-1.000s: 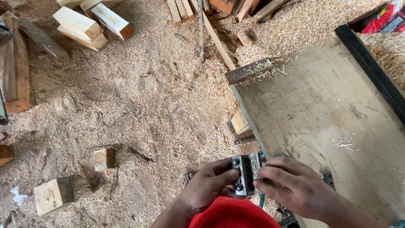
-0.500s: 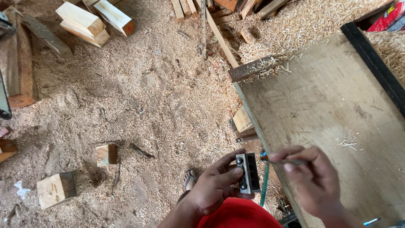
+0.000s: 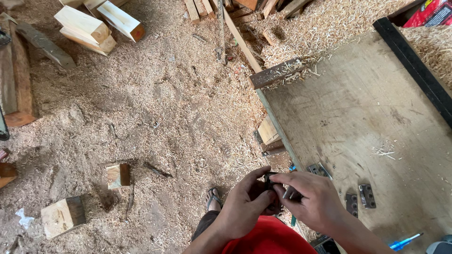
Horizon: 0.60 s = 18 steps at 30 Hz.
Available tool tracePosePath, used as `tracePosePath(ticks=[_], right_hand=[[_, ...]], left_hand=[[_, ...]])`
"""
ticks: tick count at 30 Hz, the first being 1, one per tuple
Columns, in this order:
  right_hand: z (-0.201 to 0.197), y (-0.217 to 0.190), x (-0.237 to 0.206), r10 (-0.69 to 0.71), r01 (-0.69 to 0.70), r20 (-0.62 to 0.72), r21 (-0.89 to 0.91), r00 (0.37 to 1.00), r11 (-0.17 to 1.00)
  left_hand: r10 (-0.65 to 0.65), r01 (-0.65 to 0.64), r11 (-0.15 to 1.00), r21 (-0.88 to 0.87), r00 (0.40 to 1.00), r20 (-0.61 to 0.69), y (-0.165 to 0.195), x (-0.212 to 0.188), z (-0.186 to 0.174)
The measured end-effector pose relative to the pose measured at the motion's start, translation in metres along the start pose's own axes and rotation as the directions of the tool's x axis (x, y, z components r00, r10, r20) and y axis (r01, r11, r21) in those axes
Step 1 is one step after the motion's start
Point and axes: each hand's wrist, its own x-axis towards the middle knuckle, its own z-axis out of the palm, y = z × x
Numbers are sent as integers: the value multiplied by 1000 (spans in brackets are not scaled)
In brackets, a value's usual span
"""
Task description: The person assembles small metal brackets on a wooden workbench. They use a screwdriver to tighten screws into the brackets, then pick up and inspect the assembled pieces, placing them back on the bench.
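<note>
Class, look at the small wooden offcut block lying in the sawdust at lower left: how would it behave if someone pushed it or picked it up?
The wooden offcut block looks solid and squared, so it is probably stiff and unlikely to roll. It rests flat in loose sawdust, so a push would likely plough shavings rather than slide freely. Being small and pale, it seems fairly light, though its rough-sawn faces could give splinters.

Plywood bench (image 3: pixel 367 108) w/ metal hinges (image 3: pixel 360 197), blue pen (image 3: pixel 404 243), wood shavings (image 3: pixel 383 152).
</note>
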Motion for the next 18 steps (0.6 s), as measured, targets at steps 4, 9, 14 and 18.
tracePosePath(ticks=[4,9,14,18], right_hand=[[2,0,3,-52,50,-32,-81,998,995],[7,3,-2,-22,19,-44,-56,999,998],[11,2,-2,-44,42,-102,-19,994,999],[13,-1,-1,-51,49,-167,-14,985,999]], left_hand=[[-2,2,995,97,1000,0,3,-3,0],[37,-23,983,184,997,-73,6,-4,2],[46,-28,981,190,994,-95,5,-3,1],[36,-25,993,116,995,-88,3,-2,4]])
